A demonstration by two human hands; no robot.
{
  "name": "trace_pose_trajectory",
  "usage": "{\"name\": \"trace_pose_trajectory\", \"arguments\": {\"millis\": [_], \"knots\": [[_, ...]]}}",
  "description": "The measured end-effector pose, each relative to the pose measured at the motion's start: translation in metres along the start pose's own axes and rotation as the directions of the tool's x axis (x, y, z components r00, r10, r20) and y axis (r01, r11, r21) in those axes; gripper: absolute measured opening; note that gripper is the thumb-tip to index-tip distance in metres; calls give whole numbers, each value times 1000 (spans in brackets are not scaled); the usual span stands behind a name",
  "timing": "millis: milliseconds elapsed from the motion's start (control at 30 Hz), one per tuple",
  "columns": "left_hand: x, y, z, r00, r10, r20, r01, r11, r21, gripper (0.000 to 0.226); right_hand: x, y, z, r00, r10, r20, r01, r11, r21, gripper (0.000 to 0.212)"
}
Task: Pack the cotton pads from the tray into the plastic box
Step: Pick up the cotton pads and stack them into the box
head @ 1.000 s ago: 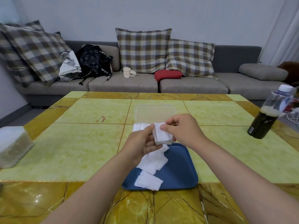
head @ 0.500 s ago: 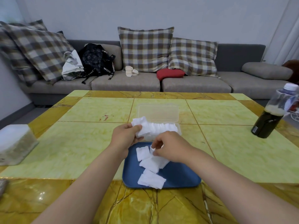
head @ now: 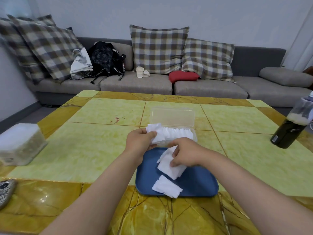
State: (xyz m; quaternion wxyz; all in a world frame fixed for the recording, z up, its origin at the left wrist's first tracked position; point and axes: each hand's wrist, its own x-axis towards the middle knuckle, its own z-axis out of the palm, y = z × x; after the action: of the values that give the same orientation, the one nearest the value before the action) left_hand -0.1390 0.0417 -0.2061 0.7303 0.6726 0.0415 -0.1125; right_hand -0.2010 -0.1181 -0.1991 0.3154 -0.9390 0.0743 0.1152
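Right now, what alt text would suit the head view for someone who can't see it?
A person's left hand holds pads at the left end of an open box, while the right hand grips a stack over a blue tray where another stack lies. All sits on a yellow table before a grey sofa.

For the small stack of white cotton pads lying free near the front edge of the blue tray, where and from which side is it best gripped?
Likely pinch the small stack of white cotton pads across its two long edges, coming from above. It lies flat and skewed on the blue tray, uncovered; the right hand beyond it grips another stack.
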Motion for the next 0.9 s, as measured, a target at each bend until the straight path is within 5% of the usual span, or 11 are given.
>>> {"name": "trace_pose_trajectory", "arguments": {"millis": [333,533,900], "knots": [[-3,-6,6,995,-28,94,25,999,26,17,-15,19,-44,998,35,49,-49,946,321,10],[-10,-6,16,960,-85,269,106,992,-65,26,-18,13,-49,998,-10,-70,52,764,643,10],[-21,-6,28,918,-62,391,99,992,-73,26,-16,9,-48,950,30,-312,154,822,548,15]]}}
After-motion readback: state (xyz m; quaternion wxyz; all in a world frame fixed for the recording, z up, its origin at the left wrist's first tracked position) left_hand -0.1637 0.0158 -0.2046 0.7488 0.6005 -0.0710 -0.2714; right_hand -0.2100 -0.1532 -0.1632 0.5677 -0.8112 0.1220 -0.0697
